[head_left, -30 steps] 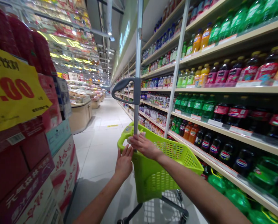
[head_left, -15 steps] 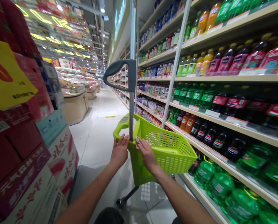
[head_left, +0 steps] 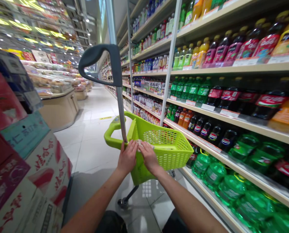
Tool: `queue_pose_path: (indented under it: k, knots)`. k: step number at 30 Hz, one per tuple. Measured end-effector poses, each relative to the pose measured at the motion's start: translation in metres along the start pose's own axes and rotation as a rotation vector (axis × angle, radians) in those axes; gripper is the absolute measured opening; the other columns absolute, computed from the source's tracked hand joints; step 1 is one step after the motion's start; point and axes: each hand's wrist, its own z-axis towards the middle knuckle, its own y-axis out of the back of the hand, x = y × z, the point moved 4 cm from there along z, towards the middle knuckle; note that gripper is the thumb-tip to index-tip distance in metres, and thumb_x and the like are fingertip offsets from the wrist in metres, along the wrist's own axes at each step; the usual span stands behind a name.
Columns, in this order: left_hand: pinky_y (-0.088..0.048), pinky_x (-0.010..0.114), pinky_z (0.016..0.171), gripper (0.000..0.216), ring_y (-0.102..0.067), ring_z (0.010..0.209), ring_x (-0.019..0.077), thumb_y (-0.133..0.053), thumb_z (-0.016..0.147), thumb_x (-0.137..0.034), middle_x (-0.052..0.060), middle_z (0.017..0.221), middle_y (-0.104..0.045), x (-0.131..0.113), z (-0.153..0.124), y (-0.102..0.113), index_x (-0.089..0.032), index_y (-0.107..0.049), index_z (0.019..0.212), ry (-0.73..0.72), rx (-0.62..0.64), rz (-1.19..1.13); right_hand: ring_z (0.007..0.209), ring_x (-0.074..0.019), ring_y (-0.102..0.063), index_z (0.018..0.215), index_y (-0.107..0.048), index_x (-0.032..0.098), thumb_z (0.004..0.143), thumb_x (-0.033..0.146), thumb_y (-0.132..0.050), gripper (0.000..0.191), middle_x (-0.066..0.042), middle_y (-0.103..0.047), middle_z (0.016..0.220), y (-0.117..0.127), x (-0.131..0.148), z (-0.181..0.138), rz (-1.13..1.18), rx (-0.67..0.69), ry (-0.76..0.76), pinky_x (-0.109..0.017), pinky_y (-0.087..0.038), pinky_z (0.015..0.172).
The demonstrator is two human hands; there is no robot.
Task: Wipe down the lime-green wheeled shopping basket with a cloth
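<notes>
A lime-green rolling shopping basket (head_left: 162, 158) stands before me, with a metal pole (head_left: 121, 110) and a dark grey loop handle (head_left: 114, 66) rising from its near end. My left hand (head_left: 128, 158) is closed over the basket's near rim, just right of the pole's foot. Close beside it, my right hand (head_left: 148, 157) presses a crumpled pale cloth or tissue (head_left: 141, 144) onto the same rim. The fingers of both hands nearly touch. The cloth is mostly hidden under the fingers.
Shelves of drink bottles (head_left: 222, 92) run along the right, with large green bottles (head_left: 231, 184) at the bottom. Stacked drink cartons (head_left: 46, 161) stand close on the left. A food display counter (head_left: 58, 111) lies beyond them, beside the tiled aisle (head_left: 93, 119).
My left hand has slid right along the rim, from left of the pole to beside my right hand. The pole leans more to the left, and the view has turned right.
</notes>
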Motion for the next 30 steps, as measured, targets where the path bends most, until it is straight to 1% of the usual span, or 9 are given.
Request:
queue_pose_path:
  k: [6,9,14,17,20,22,24,28,30]
  knots:
    - [-0.010,0.047,0.108,0.053,-0.036,0.125,0.0237,-0.037,0.070,-0.009,0.011,0.129,-0.048,-0.001,0.002,-0.003,-0.011,-0.048,0.122,0.024,0.055,0.021,0.118,-0.0266,-0.044,0.102,-0.062,0.018,0.077,0.006,-0.034,0.039,-0.014,-0.056,0.117,0.062,-0.103,-0.065,-0.123,-0.132,-0.228,-0.045,-0.036,0.099]
    - [-0.012,0.049,0.107,0.051,-0.037,0.124,0.0250,-0.037,0.071,-0.010,0.011,0.128,-0.049,-0.014,0.005,-0.014,-0.012,-0.050,0.120,0.018,0.088,-0.001,0.118,-0.0273,-0.043,0.105,-0.060,0.013,0.080,0.006,-0.030,0.040,-0.016,-0.054,0.119,0.053,-0.094,-0.059,-0.125,-0.144,-0.262,-0.048,-0.035,0.099]
    - [-0.013,0.052,0.106,0.050,-0.036,0.125,0.0251,-0.037,0.073,-0.011,0.011,0.129,-0.048,-0.029,0.008,-0.026,-0.014,-0.049,0.121,0.006,0.128,0.007,0.125,-0.0186,-0.036,0.111,-0.057,0.018,0.076,0.003,-0.038,0.043,-0.008,-0.049,0.128,0.012,-0.046,-0.031,-0.062,-0.002,-0.106,-0.042,-0.033,0.102]
    - [-0.013,0.050,0.107,0.050,-0.036,0.125,0.0233,-0.037,0.073,-0.010,0.010,0.130,-0.046,-0.025,0.006,-0.025,-0.015,-0.048,0.122,-0.023,0.151,0.006,0.124,-0.0186,-0.036,0.109,-0.059,0.017,0.073,0.000,-0.037,0.046,-0.010,-0.051,0.125,0.035,-0.082,-0.055,-0.120,0.003,-0.113,-0.044,-0.033,0.101]
    - [-0.012,0.050,0.107,0.051,-0.037,0.124,0.0236,-0.038,0.072,-0.009,0.009,0.130,-0.047,-0.021,0.003,-0.023,-0.015,-0.048,0.121,-0.013,0.142,0.000,0.121,-0.0216,-0.041,0.105,-0.061,0.015,0.075,0.004,-0.036,0.041,-0.013,-0.055,0.120,0.074,-0.141,-0.087,-0.231,-0.106,-0.278,-0.047,-0.035,0.098]
    - [-0.009,0.052,0.107,0.050,-0.038,0.124,0.0254,-0.040,0.070,-0.010,0.010,0.128,-0.049,-0.023,0.004,-0.023,-0.015,-0.050,0.120,0.016,0.130,-0.003,0.119,-0.0229,-0.042,0.104,-0.061,0.013,0.076,0.008,-0.035,0.038,-0.014,-0.055,0.119,0.086,-0.157,-0.093,-0.273,-0.184,-0.376,-0.048,-0.036,0.097]
    - [-0.008,0.054,0.106,0.049,-0.039,0.122,0.0270,-0.042,0.070,-0.012,0.013,0.126,-0.051,-0.026,0.006,-0.025,-0.013,-0.051,0.118,0.036,0.124,-0.010,0.119,-0.0223,-0.043,0.105,-0.061,0.013,0.078,0.009,-0.033,0.039,-0.014,-0.055,0.119,0.075,-0.143,-0.083,-0.246,-0.190,-0.367,-0.048,-0.035,0.097]
    - [-0.007,0.053,0.106,0.045,-0.041,0.121,0.0259,-0.042,0.075,-0.018,0.013,0.124,-0.053,-0.031,0.011,-0.026,-0.013,-0.051,0.118,0.046,0.122,-0.034,0.124,-0.0190,-0.036,0.112,-0.057,0.016,0.075,0.003,-0.035,0.045,-0.010,-0.050,0.126,0.029,-0.086,-0.052,-0.103,-0.030,-0.153,-0.044,-0.033,0.101]
    - [-0.008,0.052,0.107,0.043,-0.041,0.121,0.0249,-0.041,0.078,-0.022,0.011,0.126,-0.051,-0.029,0.010,-0.026,-0.013,-0.050,0.119,0.044,0.123,-0.041,0.125,-0.0187,-0.035,0.113,-0.056,0.017,0.074,0.002,-0.035,0.047,-0.009,-0.048,0.128,0.027,-0.084,-0.054,-0.088,0.019,-0.106,-0.042,-0.032,0.102]
